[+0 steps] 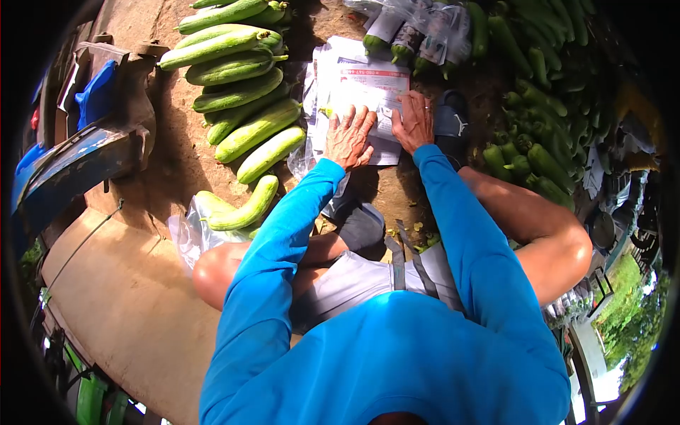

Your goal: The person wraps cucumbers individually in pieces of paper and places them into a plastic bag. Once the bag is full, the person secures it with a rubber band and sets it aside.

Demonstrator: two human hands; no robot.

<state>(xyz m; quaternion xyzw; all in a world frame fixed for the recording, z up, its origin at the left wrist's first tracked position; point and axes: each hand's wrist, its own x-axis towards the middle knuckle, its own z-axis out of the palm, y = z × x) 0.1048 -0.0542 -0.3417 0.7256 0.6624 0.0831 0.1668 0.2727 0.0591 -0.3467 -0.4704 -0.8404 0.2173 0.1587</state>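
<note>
A stack of printed paper sheets (365, 88), like newspaper, lies on the ground in front of me. My left hand (348, 136) rests flat on the lower left of the sheets with its fingers spread. On their right edge lies my right hand (414, 122), its fingers slightly bent and the thumb apart. A small yellow-green tip (326, 112) shows at the paper's left side; what it belongs to is hidden. Left of the paper, several long green cucumbers (241, 92) lie in a row.
Paper-wrapped cucumbers in clear plastic (418, 35) lie beyond the paper. A large pile of green cucumbers (542, 134) fills the right. Near my left knee, a curved cucumber (244, 205) lies by a plastic bag (195, 230). A blue metal frame (85, 159) stands far left.
</note>
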